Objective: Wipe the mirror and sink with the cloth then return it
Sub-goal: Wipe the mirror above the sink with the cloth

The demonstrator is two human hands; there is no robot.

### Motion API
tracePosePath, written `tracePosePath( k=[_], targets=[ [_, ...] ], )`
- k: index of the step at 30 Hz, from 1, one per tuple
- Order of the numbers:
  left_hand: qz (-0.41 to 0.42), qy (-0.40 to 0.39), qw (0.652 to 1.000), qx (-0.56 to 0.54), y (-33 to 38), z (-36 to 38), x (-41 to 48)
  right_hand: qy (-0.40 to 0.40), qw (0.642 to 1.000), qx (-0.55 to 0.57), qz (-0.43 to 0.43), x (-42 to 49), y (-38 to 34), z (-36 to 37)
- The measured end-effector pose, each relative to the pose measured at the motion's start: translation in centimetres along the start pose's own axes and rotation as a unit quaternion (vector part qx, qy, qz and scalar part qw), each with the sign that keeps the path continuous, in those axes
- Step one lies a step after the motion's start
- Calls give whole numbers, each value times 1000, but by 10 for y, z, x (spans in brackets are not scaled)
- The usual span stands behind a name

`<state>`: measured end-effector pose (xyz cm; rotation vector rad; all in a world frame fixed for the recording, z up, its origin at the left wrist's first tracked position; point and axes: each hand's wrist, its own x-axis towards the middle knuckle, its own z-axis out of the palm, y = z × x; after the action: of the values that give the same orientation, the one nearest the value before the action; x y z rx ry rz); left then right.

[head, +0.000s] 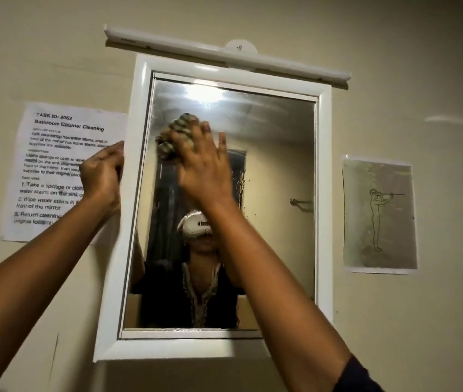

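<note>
A white-framed mirror [278,154] hangs on the beige wall. My right hand [204,168] presses a bunched striped cloth [172,140] flat against the upper left of the glass. The cloth shows above and left of my fingers. Water drips and dark specks mark the glass just right of that hand. My left hand [102,174] grips the mirror frame's left edge [132,154], fingers curled round it. The sink is out of view.
A white light bar [224,56] is mounted above the mirror. A printed task sheet [54,154] is taped to the wall on the left, partly behind my left hand. A drawing of a figure [379,213] hangs on the right.
</note>
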<state>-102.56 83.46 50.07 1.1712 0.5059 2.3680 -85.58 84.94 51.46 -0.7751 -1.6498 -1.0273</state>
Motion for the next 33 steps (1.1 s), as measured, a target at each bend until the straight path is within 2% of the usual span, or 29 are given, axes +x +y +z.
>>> tracePosePath(
  k=[3, 7, 11, 15, 17, 21, 24, 28, 31, 33],
  targets=[
    [28, -1, 997, 78, -5, -8, -6, 53, 988, -2, 148, -19, 62, -24],
    [29, 4, 995, 95, -6, -12, -11, 79, 946, -54, 310, -81, 124, -48],
    [31, -14, 994, 104, -3, -12, -20, 97, 925, -65, 363, -125, 110, -38],
    [32, -31, 988, 145, 4, -14, -26, 134, 884, 5, 448, -103, 75, -27],
    [34, -37, 987, 152, 7, -12, -29, 131, 906, 30, 402, -82, 51, -18],
    [-10, -54, 994, 97, 13, -12, -34, 59, 976, 91, 190, -42, -25, 1],
    [-60, -50, 996, 31, 15, -17, -32, 4, 994, 93, 62, -41, -85, 20],
    [-99, -50, 992, 52, 9, -34, -38, -28, 997, 72, 18, -60, -99, 35],
    [-78, -44, 994, 69, -1, -40, -46, -56, 997, 30, -47, -75, -67, 29],
    [-61, -46, 993, 92, -6, -39, -50, -55, 998, 13, -32, -86, -41, 20]
  ],
)
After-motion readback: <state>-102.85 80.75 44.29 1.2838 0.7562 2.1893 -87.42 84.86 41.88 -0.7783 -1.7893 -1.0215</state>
